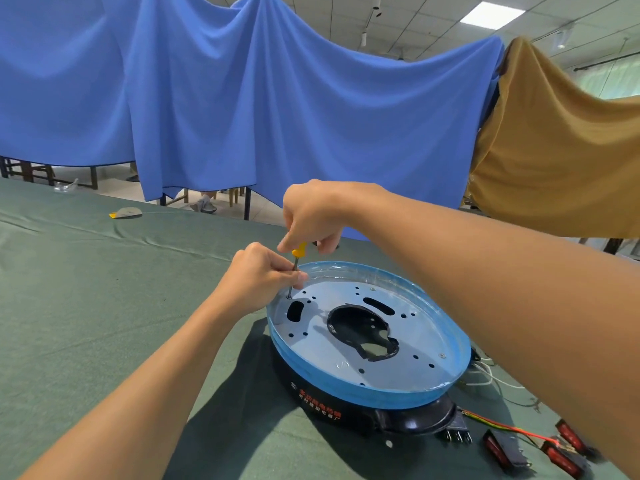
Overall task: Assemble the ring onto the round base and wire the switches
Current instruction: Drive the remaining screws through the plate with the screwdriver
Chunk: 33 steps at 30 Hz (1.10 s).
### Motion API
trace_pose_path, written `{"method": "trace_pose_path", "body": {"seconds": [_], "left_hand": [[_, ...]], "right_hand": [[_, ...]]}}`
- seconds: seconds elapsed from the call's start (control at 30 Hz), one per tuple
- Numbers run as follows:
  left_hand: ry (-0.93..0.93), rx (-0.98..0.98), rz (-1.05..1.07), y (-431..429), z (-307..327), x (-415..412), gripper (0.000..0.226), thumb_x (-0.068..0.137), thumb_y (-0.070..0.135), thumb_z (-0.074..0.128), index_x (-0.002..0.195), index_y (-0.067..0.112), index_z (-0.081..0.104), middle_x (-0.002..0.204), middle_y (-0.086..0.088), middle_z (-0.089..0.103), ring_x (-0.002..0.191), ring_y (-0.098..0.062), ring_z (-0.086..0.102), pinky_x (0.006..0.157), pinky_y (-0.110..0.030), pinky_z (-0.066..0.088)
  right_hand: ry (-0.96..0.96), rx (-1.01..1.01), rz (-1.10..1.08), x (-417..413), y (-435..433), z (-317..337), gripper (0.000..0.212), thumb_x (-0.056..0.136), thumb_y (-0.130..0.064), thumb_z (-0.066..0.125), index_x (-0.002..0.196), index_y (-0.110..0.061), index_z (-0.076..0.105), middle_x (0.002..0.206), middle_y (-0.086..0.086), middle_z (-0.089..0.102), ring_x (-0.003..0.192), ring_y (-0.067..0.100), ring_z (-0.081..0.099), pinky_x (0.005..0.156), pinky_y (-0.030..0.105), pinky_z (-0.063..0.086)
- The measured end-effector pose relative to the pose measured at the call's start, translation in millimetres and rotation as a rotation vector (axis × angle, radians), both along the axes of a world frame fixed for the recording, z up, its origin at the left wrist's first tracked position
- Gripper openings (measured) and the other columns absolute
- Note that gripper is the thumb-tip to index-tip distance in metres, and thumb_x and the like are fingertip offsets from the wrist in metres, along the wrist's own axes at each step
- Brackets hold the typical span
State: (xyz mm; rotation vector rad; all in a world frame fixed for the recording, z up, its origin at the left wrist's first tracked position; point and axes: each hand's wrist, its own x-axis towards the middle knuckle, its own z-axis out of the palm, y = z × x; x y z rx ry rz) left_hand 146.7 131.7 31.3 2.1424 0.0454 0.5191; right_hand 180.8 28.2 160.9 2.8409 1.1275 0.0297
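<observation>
A black round base (349,407) lies on the green table, with a blue-filmed metal ring (446,368) seated on top of it. A screwdriver with a yellow handle (298,252) stands upright at the ring's far left rim. My right hand (315,213) grips the handle from above. My left hand (261,275) pinches the metal shaft just above a screw hole. Red rocker switches (502,452) on red, yellow and green wires (498,426) lie at the base's right. The screw under the tip is hidden.
White wires (491,375) trail off the base's right side. A small grey and yellow object (126,213) lies far left on the green cloth (86,306). Blue and tan drapes (277,116) hang behind the table's far edge.
</observation>
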Motion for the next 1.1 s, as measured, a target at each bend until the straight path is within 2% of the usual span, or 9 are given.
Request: {"method": "trace_pose_path", "body": {"seconds": [0.2, 0.37, 0.47, 0.57, 0.73, 0.8, 0.93, 1.03, 1.1], "left_hand": [[-0.023, -0.03, 0.015, -5, -1, -1, 0.009, 0.081, 0.028, 0.078, 0.074, 0.023, 0.08, 0.072, -0.007, 0.075, 0.069, -0.015, 0.059, 0.065, -0.037, 0.052], [-0.008, -0.004, -0.007, -2, -1, 0, 0.013, 0.082, 0.029, 0.077, 0.071, 0.023, 0.08, 0.071, -0.014, 0.072, 0.061, -0.014, 0.046, 0.055, -0.026, 0.037], [-0.001, 0.009, -0.009, -1, 1, 0, 0.017, 0.083, 0.029, 0.077, 0.067, 0.023, 0.08, 0.06, -0.013, 0.065, 0.051, -0.008, 0.037, 0.045, -0.017, 0.029], [0.002, -0.007, -0.017, 0, 1, 0, 0.016, 0.083, 0.029, 0.076, 0.069, 0.024, 0.08, 0.07, -0.012, 0.071, 0.062, -0.013, 0.048, 0.057, -0.028, 0.041], [-0.001, -0.03, -0.012, -3, -1, -1, 0.009, 0.082, 0.026, 0.078, 0.075, 0.022, 0.081, 0.072, -0.002, 0.075, 0.068, -0.012, 0.056, 0.06, -0.025, 0.044], [-0.028, -0.053, 0.012, -5, -1, -1, 0.007, 0.079, 0.024, 0.08, 0.076, 0.018, 0.081, 0.072, -0.006, 0.075, 0.066, -0.014, 0.055, 0.06, -0.031, 0.046], [-0.063, -0.023, 0.076, -6, 1, -2, 0.008, 0.074, 0.027, 0.084, 0.076, 0.02, 0.081, 0.066, 0.006, 0.073, 0.07, -0.018, 0.067, 0.065, -0.035, 0.054], [-0.022, 0.012, 0.081, -5, 4, -2, 0.011, 0.072, 0.03, 0.085, 0.076, 0.021, 0.081, 0.071, 0.004, 0.074, 0.079, -0.02, 0.069, 0.075, -0.044, 0.057], [-0.003, 0.018, 0.081, -3, 4, -2, 0.011, 0.072, 0.031, 0.085, 0.075, 0.022, 0.08, 0.073, 0.004, 0.074, 0.082, -0.021, 0.068, 0.078, -0.048, 0.056]], "right_hand": [[-0.046, 0.034, 0.009, 3, -1, -6, 0.03, 0.086, -0.027, 0.067, 0.06, -0.014, 0.057, 0.039, -0.007, 0.058, 0.038, 0.009, 0.055, 0.046, 0.018, 0.043], [-0.016, -0.001, -0.102, 3, 9, -6, 0.029, 0.09, -0.013, 0.054, 0.061, -0.009, 0.055, 0.044, -0.002, 0.063, 0.026, 0.011, 0.047, 0.044, 0.017, 0.04], [0.039, 0.004, -0.072, 3, 5, -2, 0.027, 0.09, -0.027, 0.063, 0.07, -0.009, 0.059, 0.054, 0.002, 0.068, 0.035, 0.012, 0.057, 0.049, 0.022, 0.051], [0.009, 0.022, 0.031, 2, -5, 2, 0.018, 0.082, -0.029, 0.075, 0.08, -0.014, 0.065, 0.065, 0.001, 0.063, 0.047, 0.012, 0.065, 0.051, 0.022, 0.052], [-0.094, 0.094, 0.055, 8, -6, -10, 0.026, 0.084, -0.021, 0.066, 0.063, -0.015, 0.052, 0.066, 0.004, 0.057, 0.056, 0.021, 0.062, 0.047, 0.027, 0.048], [-0.098, 0.097, 0.013, 12, -7, -14, 0.025, 0.084, -0.013, 0.056, 0.059, -0.012, 0.053, 0.058, 0.006, 0.06, 0.049, 0.022, 0.057, 0.054, 0.032, 0.053], [-0.035, 0.045, -0.058, 15, -15, -12, 0.032, 0.09, -0.022, 0.051, 0.061, -0.01, 0.058, 0.041, -0.001, 0.059, 0.033, 0.015, 0.051, 0.052, 0.024, 0.051], [0.006, 0.065, -0.011, 10, -21, -8, 0.025, 0.088, -0.035, 0.062, 0.079, -0.012, 0.06, 0.059, 0.002, 0.066, 0.043, 0.014, 0.063, 0.054, 0.023, 0.053], [0.0, 0.112, 0.062, 7, -24, -5, 0.014, 0.085, -0.03, 0.07, 0.084, -0.017, 0.064, 0.069, 0.002, 0.062, 0.048, 0.012, 0.064, 0.05, 0.02, 0.048]]}}
